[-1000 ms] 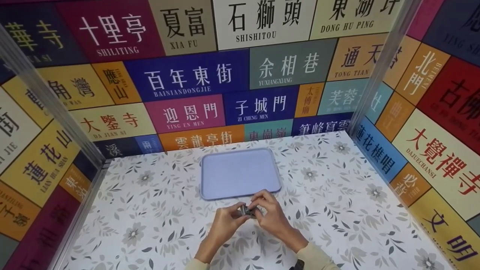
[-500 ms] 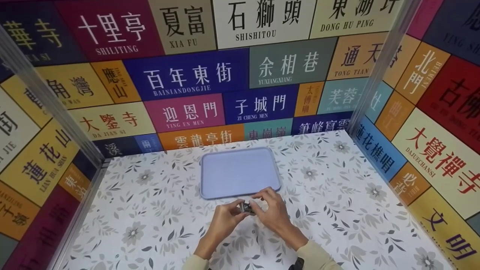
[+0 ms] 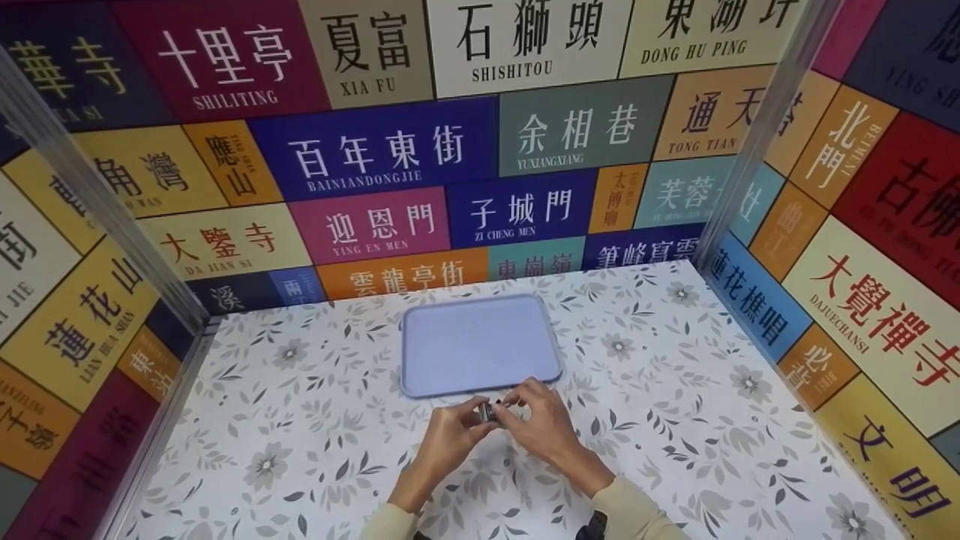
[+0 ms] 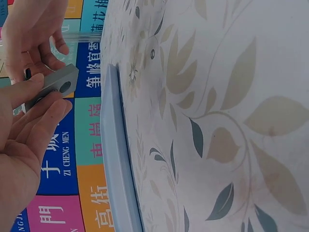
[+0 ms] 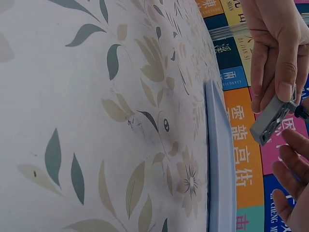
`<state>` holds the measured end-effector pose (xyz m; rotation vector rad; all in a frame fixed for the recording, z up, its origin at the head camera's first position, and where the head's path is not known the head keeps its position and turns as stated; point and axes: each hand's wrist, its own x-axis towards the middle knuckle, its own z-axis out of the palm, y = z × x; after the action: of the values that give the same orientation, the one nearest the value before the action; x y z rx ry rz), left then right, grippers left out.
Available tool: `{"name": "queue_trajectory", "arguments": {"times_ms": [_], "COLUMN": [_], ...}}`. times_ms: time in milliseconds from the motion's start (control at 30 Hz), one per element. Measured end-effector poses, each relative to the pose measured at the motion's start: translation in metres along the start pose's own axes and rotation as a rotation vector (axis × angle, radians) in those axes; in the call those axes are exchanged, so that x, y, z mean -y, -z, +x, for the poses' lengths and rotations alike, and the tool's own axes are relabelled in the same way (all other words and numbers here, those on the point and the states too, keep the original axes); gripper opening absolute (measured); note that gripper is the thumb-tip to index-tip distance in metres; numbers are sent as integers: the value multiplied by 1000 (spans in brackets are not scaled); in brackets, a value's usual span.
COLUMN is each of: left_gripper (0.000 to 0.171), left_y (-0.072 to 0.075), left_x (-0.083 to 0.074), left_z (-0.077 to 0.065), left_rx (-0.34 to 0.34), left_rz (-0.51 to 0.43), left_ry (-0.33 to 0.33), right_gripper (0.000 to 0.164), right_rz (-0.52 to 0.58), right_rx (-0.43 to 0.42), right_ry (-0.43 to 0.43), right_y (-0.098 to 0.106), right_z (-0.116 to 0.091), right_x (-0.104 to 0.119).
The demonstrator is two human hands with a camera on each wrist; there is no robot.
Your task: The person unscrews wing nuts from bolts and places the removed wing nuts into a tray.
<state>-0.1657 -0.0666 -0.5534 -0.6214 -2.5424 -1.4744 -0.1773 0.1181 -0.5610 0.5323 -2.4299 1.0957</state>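
My left hand (image 3: 448, 436) pinches a small grey metal block (image 4: 57, 83) between thumb and fingers, just in front of the tray. A round hole shows in one face of the block in the left wrist view. A threaded screw with a black head (image 5: 301, 111) sticks out of the block's side in the right wrist view. My right hand (image 3: 546, 429) has its fingertips at that black head and seems to pinch it; the frame edge partly hides this grip. How deep the screw sits cannot be told.
A pale lilac rectangular tray (image 3: 480, 346) lies on the white floral tabletop (image 3: 315, 435), behind both hands. Panels with coloured place-name signs (image 3: 375, 150) stand at the back and both sides. A dark band (image 3: 596, 525) circles the right wrist.
The fingers of my right hand have shifted around the small metal piece, with the fingertips now drawn closer together. The left hand keeps its grip on the block. The tray stays put.
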Motion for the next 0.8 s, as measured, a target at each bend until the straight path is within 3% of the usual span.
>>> {"name": "queue_trajectory", "arguments": {"times_ms": [133,367,800], "left_gripper": [34,32,34], "left_y": [1,0,0], "left_x": [1,5,4], "left_z": [1,1,3], "left_rx": [-4,7,2], "left_rz": [20,-13,-17], "left_ry": [-20,-8,-35], "right_gripper": [10,25,28], "right_rz": [36,126,193], "right_rx": [4,10,-45], "right_ry": [88,256,331], "right_y": [1,-1,-2], "right_z": [2,2,6], "right_x": [-2,-6,-6]}}
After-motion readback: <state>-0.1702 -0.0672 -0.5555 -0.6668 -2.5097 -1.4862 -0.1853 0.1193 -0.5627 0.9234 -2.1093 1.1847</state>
